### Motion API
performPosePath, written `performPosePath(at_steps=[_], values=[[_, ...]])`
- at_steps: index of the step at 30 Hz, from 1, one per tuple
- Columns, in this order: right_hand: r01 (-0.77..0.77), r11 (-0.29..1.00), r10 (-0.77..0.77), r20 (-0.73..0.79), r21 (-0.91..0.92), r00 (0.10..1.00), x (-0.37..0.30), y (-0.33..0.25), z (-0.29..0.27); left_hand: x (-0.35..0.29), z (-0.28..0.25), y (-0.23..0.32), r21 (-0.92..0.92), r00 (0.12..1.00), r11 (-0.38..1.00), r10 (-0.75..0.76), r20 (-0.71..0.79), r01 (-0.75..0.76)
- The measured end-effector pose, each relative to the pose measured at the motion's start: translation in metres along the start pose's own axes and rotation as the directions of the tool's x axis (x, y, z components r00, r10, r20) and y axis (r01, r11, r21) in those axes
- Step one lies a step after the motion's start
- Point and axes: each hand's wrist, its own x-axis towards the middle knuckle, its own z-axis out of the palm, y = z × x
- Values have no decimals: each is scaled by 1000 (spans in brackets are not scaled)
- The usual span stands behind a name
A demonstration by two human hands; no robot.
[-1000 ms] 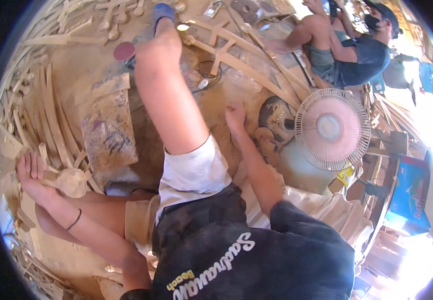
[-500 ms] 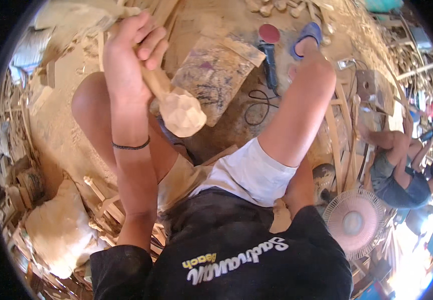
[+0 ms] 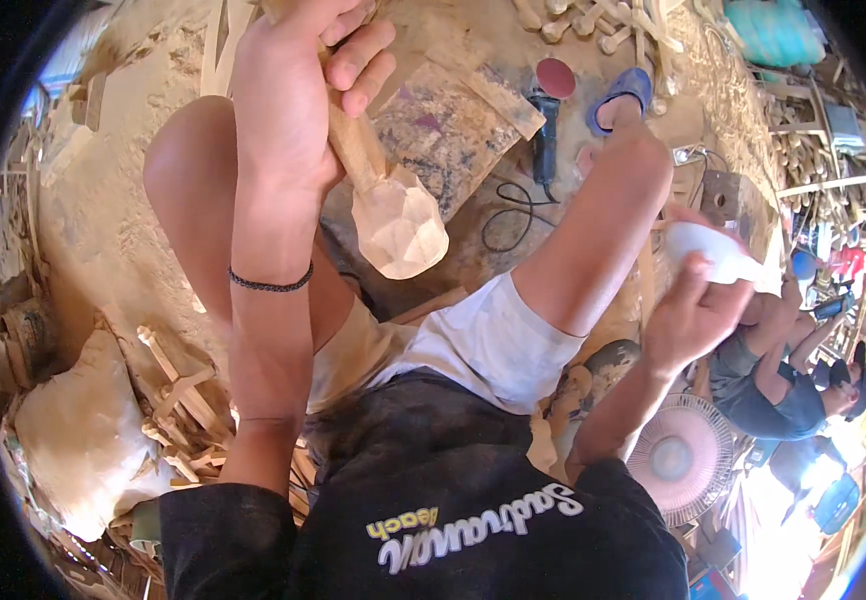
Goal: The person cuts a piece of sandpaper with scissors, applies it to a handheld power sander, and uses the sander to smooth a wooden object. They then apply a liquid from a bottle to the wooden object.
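My left hand (image 3: 298,110) is closed around the shaft of a carved wooden piece (image 3: 400,228), with its faceted, ball-like end hanging toward my lap. The upper part of the shaft runs out of the picture's top edge. On the right, beyond my raised knee, my right hand (image 3: 698,315) pinches a white curved sheet with a reddish edge (image 3: 710,250), perhaps sandpaper. The thumb lies over its near side. The two hands are well apart.
An angle grinder with a red disc (image 3: 550,120) lies with its cord beside a stained board (image 3: 443,130). To the right stands a fan (image 3: 675,458), and another person (image 3: 778,385) sits past it. Wooden pieces (image 3: 593,25) lie at the top; a pale sack (image 3: 83,430) stands left.
My right hand has come into view at the right, holding the white sheet. The left hand and the wooden piece have shifted a little to the right.
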Motion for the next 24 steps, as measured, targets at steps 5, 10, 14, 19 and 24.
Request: performPosePath(at_steps=[5, 10, 14, 19, 24], values=[[-159, 938, 16, 422, 307, 906, -22, -45, 57, -4, -3, 5, 27, 1000, 1000, -4, -16, 4], [40, 992, -106, 599, 123, 793, -12, -45, 78, -13, 0, 18, 93, 1000, 996, 15, -24, -13], [102, 992, -123, 615, 69, 779, -4, -57, 86, -15, -1, 18, 83, 1000, 996, 27, -1, -27], [120, 992, -115, 638, 35, 762, 3, -63, 90, -17, 1, 22, 121, 1000, 993, -1, -1, 1], [186, 981, -181, 656, 63, 733, 12, -64, 94, -17, 1, 23, 142, 1000, 990, -5, -13, 7]])
